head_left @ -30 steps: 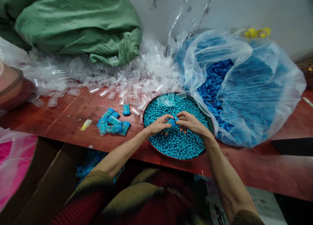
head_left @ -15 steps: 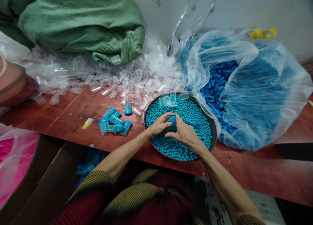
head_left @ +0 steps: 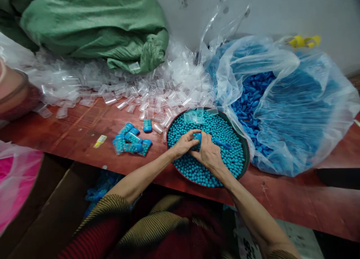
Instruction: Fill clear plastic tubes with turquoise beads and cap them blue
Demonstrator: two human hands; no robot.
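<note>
Over a round basin of small blue balls, my two hands meet around a small blue-capped container. My left hand pinches it between thumb and fingers from the left. Closed against its right side is my right hand, with the fingers on the cap and the thumb partly hidden beneath. A blue scoop-like piece lies on the balls just right of my hands. Clear empty containers rest on the balls at the basin's back.
Filled blue-capped containers lie left of the basin on the red table. Behind are heaped clear plastic containers and a green sack. A translucent bag of blue caps stands right. A pinkish tub is far left.
My right hand has closed in around the container, its thumb folding under from its earlier outstretched position. My left hand has stayed nearly in place.
</note>
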